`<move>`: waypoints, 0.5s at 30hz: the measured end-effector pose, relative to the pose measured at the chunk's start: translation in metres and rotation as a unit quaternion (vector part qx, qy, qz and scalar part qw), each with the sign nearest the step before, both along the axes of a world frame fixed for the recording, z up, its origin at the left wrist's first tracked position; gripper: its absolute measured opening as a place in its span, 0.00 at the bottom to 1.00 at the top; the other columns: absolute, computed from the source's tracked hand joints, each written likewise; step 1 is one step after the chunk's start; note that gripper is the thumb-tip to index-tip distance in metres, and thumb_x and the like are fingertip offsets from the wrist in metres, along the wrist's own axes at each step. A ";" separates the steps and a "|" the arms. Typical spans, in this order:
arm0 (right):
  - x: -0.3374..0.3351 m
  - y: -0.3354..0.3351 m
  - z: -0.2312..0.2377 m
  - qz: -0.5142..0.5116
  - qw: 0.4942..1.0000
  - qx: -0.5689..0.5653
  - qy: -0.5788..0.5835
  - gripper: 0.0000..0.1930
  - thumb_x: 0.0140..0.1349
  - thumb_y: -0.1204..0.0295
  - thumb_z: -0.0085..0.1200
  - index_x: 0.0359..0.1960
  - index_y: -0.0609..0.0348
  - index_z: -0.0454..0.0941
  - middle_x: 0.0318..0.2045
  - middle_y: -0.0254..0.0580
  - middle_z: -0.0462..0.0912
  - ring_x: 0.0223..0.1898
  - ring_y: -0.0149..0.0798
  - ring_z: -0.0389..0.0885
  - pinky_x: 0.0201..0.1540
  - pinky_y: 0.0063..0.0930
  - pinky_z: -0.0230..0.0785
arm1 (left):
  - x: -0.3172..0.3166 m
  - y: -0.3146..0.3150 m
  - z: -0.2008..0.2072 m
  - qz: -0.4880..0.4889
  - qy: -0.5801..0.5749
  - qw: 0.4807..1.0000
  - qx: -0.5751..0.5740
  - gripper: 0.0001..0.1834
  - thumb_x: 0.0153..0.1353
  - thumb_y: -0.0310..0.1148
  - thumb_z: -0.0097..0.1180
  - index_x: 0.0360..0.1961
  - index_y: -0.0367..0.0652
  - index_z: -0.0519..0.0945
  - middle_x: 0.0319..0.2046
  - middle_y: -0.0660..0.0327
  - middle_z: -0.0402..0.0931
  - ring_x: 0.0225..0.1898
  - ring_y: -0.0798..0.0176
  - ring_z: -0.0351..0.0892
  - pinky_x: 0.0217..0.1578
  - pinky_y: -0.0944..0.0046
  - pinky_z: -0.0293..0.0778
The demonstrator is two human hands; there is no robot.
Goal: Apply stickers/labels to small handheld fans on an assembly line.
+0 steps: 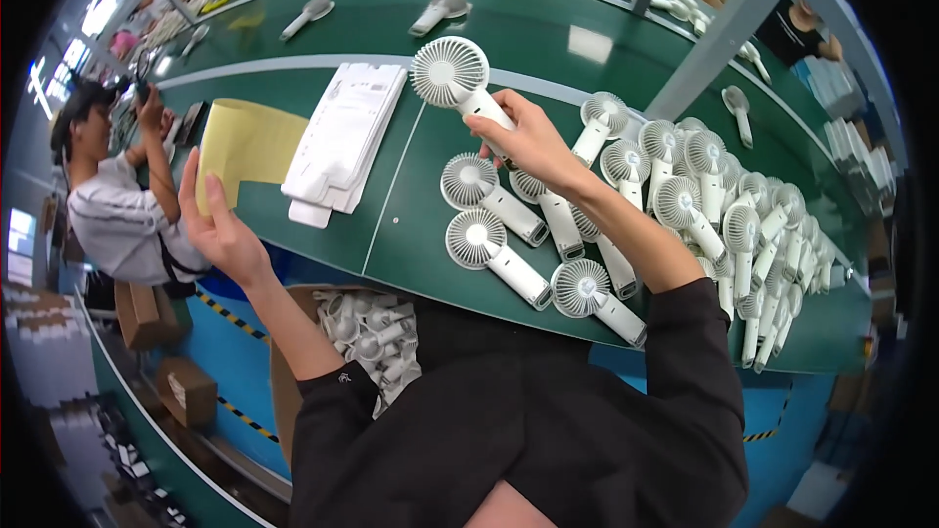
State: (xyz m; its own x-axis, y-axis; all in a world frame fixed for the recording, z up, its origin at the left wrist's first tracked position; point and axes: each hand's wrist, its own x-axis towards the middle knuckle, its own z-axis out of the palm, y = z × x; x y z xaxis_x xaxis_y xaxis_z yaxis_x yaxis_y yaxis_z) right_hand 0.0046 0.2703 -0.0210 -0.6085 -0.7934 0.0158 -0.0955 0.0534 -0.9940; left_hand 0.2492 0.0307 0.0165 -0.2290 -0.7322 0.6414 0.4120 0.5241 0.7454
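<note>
My right hand (523,137) grips a white handheld fan (451,72) by its handle, raised over the green table with its round grille up and to the left. Over the table's left part, my left hand (227,235) has a curled yellow sheet (256,142) between its thumb and its long, straight fingers. Just right of that sheet lies a stack of flat white folded cartons (347,132). Below my right hand, several more fans rest on the table, among them one near the front edge (479,240).
A large pile of white fans (743,225) covers the table's right side. Single fans (440,10) lie on the far green surface. A grey metal post (724,29) rises at the back right. Below the table is a carton of bagged white parts (377,337). Another person (127,196) works at the left.
</note>
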 end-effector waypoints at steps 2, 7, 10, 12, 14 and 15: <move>0.013 -0.004 0.005 0.014 1.000 -0.001 0.012 0.19 0.67 0.61 0.58 0.48 0.65 0.72 0.36 0.38 0.79 0.32 0.26 0.80 0.29 0.21 0.73 | 0.025 0.003 -0.011 0.040 -0.004 0.999 -0.004 0.19 0.72 0.26 0.48 0.62 0.30 0.71 0.58 0.53 0.75 0.57 0.62 0.75 0.61 0.63 0.69; 0.040 -0.023 0.013 0.078 0.995 0.013 0.057 0.19 0.67 0.60 0.59 0.47 0.64 0.73 0.35 0.37 0.79 0.30 0.25 0.80 0.29 0.22 0.73 | 0.088 0.010 -0.043 0.119 0.003 0.993 0.027 0.18 0.72 0.25 0.48 0.61 0.30 0.72 0.59 0.53 0.74 0.58 0.61 0.75 0.61 0.62 0.69; 0.055 -0.036 0.012 0.119 0.988 0.011 0.098 0.18 0.67 0.60 0.60 0.46 0.63 0.73 0.32 0.35 0.79 0.28 0.24 0.80 0.28 0.21 0.72 | 0.117 0.021 -0.060 0.160 0.014 0.986 0.048 0.19 0.72 0.25 0.48 0.61 0.30 0.72 0.59 0.53 0.75 0.58 0.61 0.75 0.61 0.62 0.69; 0.067 -0.046 0.008 0.129 0.989 0.003 0.075 0.18 0.67 0.60 0.60 0.46 0.63 0.73 0.30 0.34 0.79 0.28 0.24 0.80 0.27 0.20 0.70 | 0.135 0.029 -0.075 0.185 0.005 0.979 0.083 0.19 0.72 0.26 0.49 0.61 0.30 0.72 0.58 0.53 0.75 0.57 0.62 0.76 0.60 0.63 0.69; 0.083 -0.058 0.014 0.158 0.984 0.021 0.077 0.18 0.67 0.60 0.61 0.47 0.62 0.74 0.29 0.33 0.80 0.27 0.23 0.79 0.26 0.19 0.68 | 0.157 0.032 -0.090 0.219 0.020 0.970 0.106 0.19 0.72 0.26 0.49 0.61 0.31 0.72 0.58 0.54 0.75 0.57 0.63 0.76 0.60 0.63 0.70; 0.092 -0.064 0.016 0.165 0.982 0.037 0.080 0.18 0.66 0.60 0.61 0.48 0.61 0.75 0.28 0.33 0.80 0.27 0.23 0.79 0.25 0.18 0.68 | 0.169 0.033 -0.099 0.228 0.019 0.966 0.116 0.19 0.72 0.26 0.49 0.61 0.31 0.73 0.58 0.54 0.75 0.56 0.63 0.76 0.59 0.63 0.69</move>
State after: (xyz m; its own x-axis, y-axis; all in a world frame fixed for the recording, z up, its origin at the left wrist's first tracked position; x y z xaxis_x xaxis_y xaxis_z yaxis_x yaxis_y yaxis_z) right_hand 0.0969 0.2059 -0.0048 -0.3121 -0.9497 0.0249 -0.2752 0.0653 -0.9592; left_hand 0.4180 0.0636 -0.0822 0.1728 -0.8762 0.4499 0.2063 0.4788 0.8533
